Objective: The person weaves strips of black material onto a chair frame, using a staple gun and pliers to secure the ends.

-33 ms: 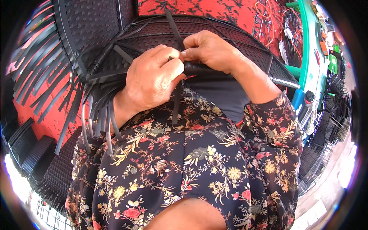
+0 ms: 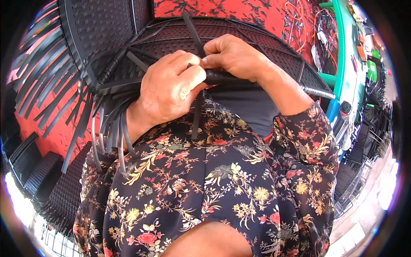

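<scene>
My left hand (image 2: pixel 170 88) is closed at the front rail of a black woven wicker seat (image 2: pixel 274 58), its thumb and fingers pinching a flat black strip (image 2: pixel 193 33). Pressed right beside it, my right hand (image 2: pixel 234 58) pinches the same strip with thumb and index finger. One end of the strip stands up above my hands; a black length (image 2: pixel 196 118) hangs down below the left one. My fingers hide where the strip meets the rail (image 2: pixel 224 78). Many loose black strips (image 2: pixel 113 105) fan out around my left wrist.
A woven black back panel (image 2: pixel 100 30) rises at the left, fringed with long loose strips (image 2: pixel 40 81). Scraps litter the red floor (image 2: pixel 257 10). At the right stands a green-edged table (image 2: pixel 341 47) bearing tools, with an orange cable (image 2: pixel 299 25) nearby. More woven pieces (image 2: pixel 64 188) lie lower left.
</scene>
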`<state>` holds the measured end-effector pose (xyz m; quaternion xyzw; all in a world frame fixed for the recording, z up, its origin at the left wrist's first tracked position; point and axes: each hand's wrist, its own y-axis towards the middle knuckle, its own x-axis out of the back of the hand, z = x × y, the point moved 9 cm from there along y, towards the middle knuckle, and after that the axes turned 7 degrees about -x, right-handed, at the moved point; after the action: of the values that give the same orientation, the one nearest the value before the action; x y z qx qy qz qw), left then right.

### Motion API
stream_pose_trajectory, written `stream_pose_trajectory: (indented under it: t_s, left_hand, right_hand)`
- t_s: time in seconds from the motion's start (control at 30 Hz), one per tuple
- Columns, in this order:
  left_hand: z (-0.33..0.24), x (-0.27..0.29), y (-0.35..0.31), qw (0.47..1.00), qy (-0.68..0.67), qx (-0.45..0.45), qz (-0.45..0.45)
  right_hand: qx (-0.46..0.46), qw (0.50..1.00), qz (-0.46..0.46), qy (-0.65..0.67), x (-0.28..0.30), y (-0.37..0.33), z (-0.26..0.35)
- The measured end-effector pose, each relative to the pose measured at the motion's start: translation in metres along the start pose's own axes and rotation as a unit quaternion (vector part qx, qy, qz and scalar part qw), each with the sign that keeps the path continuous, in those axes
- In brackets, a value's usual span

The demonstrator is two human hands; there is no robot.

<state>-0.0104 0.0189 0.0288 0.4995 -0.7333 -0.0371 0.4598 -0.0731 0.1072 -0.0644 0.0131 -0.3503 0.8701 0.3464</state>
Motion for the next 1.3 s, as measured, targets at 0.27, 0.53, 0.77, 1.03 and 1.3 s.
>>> stream_pose_trajectory:
  t_s: [0.27, 0.53, 0.77, 1.03, 1.3]
  left_hand:
    - [-0.004, -0.008, 0.002, 0.996, 0.073, -0.011, 0.047]
    - [-0.007, -0.008, -0.004, 0.995, 0.094, -0.023, 0.011]
    - [-0.010, -0.010, -0.003, 0.994, 0.107, -0.023, 0.015]
    - [-0.004, -0.008, -0.004, 0.995, 0.090, -0.016, 0.030]
    - [-0.006, -0.007, -0.003, 0.996, 0.077, -0.013, 0.031]
  right_hand:
    - [-0.001, 0.999, 0.016, -0.031, -0.005, 0.005, -0.002]
    - [-0.004, 1.000, -0.004, -0.003, -0.008, 0.001, 0.002]
    - [-0.040, 0.994, -0.049, 0.089, 0.002, -0.003, -0.005]
    - [0.126, 0.976, -0.168, -0.064, 0.029, -0.052, 0.015]
    - [0.216, 0.938, -0.237, -0.135, 0.013, -0.084, 0.021]
